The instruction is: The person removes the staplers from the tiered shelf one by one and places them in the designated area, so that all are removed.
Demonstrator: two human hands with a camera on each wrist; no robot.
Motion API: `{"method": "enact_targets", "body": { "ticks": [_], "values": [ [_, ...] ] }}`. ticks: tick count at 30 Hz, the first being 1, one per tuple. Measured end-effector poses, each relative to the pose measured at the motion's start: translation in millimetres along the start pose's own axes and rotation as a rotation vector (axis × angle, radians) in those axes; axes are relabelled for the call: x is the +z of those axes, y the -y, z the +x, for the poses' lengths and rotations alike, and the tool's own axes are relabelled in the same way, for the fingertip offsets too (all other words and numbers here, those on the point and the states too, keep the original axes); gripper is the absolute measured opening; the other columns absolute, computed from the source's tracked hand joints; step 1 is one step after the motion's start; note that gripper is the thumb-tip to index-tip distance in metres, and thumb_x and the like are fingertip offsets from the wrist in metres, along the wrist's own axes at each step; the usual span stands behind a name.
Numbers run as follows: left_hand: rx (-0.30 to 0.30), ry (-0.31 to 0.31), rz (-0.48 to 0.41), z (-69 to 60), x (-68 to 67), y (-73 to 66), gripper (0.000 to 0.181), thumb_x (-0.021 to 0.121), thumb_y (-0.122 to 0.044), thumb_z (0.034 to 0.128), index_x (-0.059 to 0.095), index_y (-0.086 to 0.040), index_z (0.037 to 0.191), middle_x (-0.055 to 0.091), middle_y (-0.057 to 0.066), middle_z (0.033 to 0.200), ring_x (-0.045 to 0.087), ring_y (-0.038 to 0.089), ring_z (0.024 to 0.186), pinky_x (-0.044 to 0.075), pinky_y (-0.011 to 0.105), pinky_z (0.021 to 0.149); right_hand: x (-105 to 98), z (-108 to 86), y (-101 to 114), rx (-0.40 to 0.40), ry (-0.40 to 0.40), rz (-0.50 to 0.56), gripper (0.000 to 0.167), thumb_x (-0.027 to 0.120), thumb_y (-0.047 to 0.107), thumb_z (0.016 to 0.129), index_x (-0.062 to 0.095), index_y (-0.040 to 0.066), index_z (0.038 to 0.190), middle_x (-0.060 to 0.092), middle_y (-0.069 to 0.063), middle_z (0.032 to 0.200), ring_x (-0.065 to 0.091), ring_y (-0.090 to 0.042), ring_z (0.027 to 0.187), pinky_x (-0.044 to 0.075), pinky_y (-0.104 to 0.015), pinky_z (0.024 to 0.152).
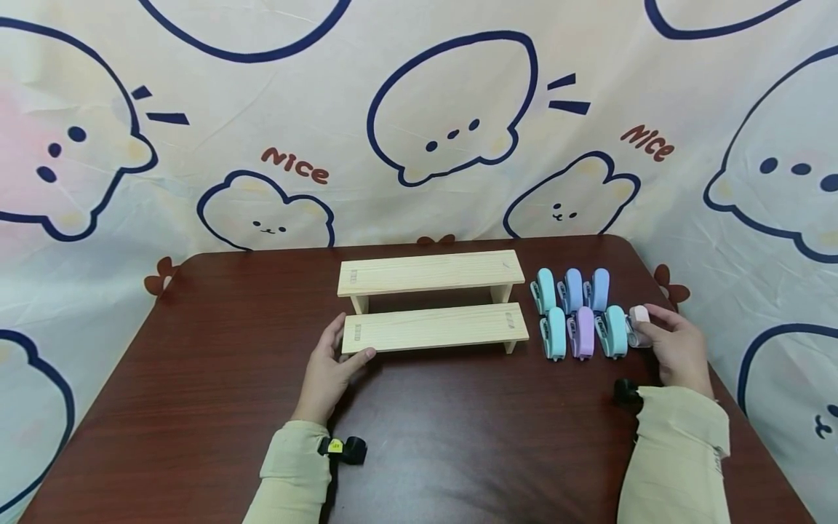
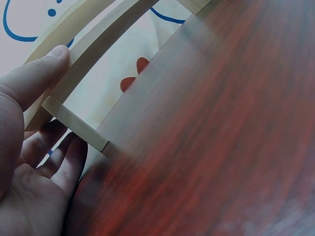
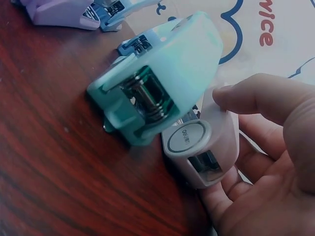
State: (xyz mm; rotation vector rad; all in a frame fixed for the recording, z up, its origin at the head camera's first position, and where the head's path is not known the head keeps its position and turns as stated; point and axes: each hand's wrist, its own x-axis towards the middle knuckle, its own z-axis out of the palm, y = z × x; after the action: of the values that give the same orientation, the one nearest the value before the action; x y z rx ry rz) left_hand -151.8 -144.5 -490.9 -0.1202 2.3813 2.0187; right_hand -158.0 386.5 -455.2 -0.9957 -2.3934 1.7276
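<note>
A pale wooden stand with two long boards, the rear board and the front board, sits on the dark table. My left hand grips the front board's left end, thumb along its front edge and fingers round the end. In the left wrist view, a short leg shows beside those fingers. With thumb and fingers, my right hand holds a pale pink hole punch at the right end of the front row. A teal hole punch stands close beside it. Hand and punch partly hide each other.
Two rows of similar punches stand right of the boards: teal, blue and a purple one. The brown table extends in front and to the left. A patterned cloth hangs behind and along the sides.
</note>
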Motion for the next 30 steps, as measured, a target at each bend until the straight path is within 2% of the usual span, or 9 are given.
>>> {"method": "enact_targets", "body": {
  "ticks": [3, 6, 9, 11, 17, 21, 25, 28, 30],
  "values": [
    [-0.005, -0.001, 0.002, -0.2, 0.0, 0.1, 0.095, 0.084, -0.016, 0.0838, 0.026, -0.012, 0.159, 0.039, 0.006, 0.158, 0.042, 0.016, 0.138, 0.045, 0.014, 0.093, 1, 1.1, -1, 0.008, -0.001, 0.017, 0.060, 0.062, 0.033, 0.100, 0.042, 0.017, 0.155, 0.024, -0.015, 0.163, 0.031, -0.029, 0.133, 0.036, -0.046, 0.114],
    [-0.003, -0.005, -0.002, -0.8, -0.1, 0.5, 0.094, 0.083, -0.015, 0.0844, 0.026, -0.012, 0.159, 0.039, 0.007, 0.158, 0.041, 0.016, 0.139, 0.044, 0.025, 0.101, 2, 1.7, -3, 0.009, -0.004, 0.029, 0.062, 0.064, 0.034, 0.099, 0.043, 0.017, 0.154, 0.025, -0.015, 0.163, 0.031, -0.029, 0.133, 0.036, -0.045, 0.114],
    [0.000, -0.010, -0.018, -1.3, 0.3, 1.0, 0.093, 0.083, -0.015, 0.0847, 0.027, -0.012, 0.159, 0.039, 0.007, 0.158, 0.040, 0.017, 0.140, 0.039, 0.040, 0.109, 2, 2.1, -5, 0.010, -0.018, 0.048, 0.064, 0.066, 0.041, 0.096, 0.046, 0.018, 0.153, 0.029, -0.014, 0.161, 0.035, -0.025, 0.129, 0.039, -0.041, 0.112],
    [0.001, -0.014, -0.029, -1.6, 0.6, 1.4, 0.093, 0.083, -0.016, 0.0847, 0.028, -0.012, 0.159, 0.039, 0.008, 0.158, 0.039, 0.018, 0.141, 0.036, 0.044, 0.112, 3, 1.8, -6, 0.010, -0.034, 0.080, 0.066, 0.068, 0.045, 0.094, 0.048, 0.019, 0.151, 0.033, -0.011, 0.158, 0.038, -0.020, 0.126, 0.042, -0.033, 0.109],
    [0.002, -0.036, -0.042, -3.4, 2.2, 3.4, 0.089, 0.082, -0.017, 0.0863, 0.029, -0.012, 0.158, 0.039, 0.009, 0.157, 0.040, 0.021, 0.140, 0.036, 0.045, 0.112, 7, -0.5, -12, -0.020, -0.113, 0.313, 0.059, 0.073, 0.036, 0.092, 0.057, 0.015, 0.144, 0.048, -0.003, 0.141, 0.044, -0.009, 0.121, 0.045, -0.009, 0.088],
    [0.001, -0.062, -0.042, -6.6, 3.7, 5.1, 0.083, 0.078, -0.017, 0.0902, 0.030, -0.012, 0.158, 0.039, 0.010, 0.157, 0.043, 0.023, 0.138, 0.041, 0.044, 0.108, 9, -2.7, -18, -0.085, -0.184, 0.487, 0.049, 0.070, 0.023, 0.095, 0.059, 0.008, 0.140, 0.059, 0.006, 0.121, 0.052, -0.006, 0.112, 0.046, -0.008, 0.082],
    [0.013, -0.067, -0.032, -8.9, 2.0, 4.5, 0.078, 0.073, -0.020, 0.0944, 0.029, -0.010, 0.158, 0.038, 0.012, 0.158, 0.042, 0.029, 0.139, 0.032, 0.048, 0.114, 8, -7.2, -25, -0.139, -0.247, 0.611, 0.040, 0.069, 0.014, 0.095, 0.063, 0.007, 0.133, 0.062, 0.007, 0.113, 0.054, -0.005, 0.103, 0.045, -0.010, 0.081],
    [0.024, -0.044, -0.022, -10.4, -2.6, 2.4, 0.076, 0.070, -0.022, 0.0965, 0.028, -0.009, 0.158, 0.037, 0.013, 0.158, 0.039, 0.032, 0.142, 0.025, 0.051, 0.118, 5, -13.2, -26, -0.153, -0.270, 0.604, 0.033, 0.069, 0.013, 0.094, 0.066, 0.011, 0.127, 0.062, 0.007, 0.115, 0.054, -0.005, 0.102, 0.045, -0.011, 0.080],
    [0.035, -0.015, -0.010, -11.8, -7.7, 0.8, 0.075, 0.069, -0.023, 0.0974, 0.027, -0.007, 0.158, 0.037, 0.014, 0.158, 0.038, 0.033, 0.143, 0.024, 0.052, 0.118, 6, -20.3, -26, -0.159, -0.250, 0.526, 0.034, 0.069, 0.016, 0.095, 0.066, 0.013, 0.129, 0.061, 0.004, 0.121, 0.053, -0.007, 0.107, 0.044, -0.010, 0.080]
  ]
}}
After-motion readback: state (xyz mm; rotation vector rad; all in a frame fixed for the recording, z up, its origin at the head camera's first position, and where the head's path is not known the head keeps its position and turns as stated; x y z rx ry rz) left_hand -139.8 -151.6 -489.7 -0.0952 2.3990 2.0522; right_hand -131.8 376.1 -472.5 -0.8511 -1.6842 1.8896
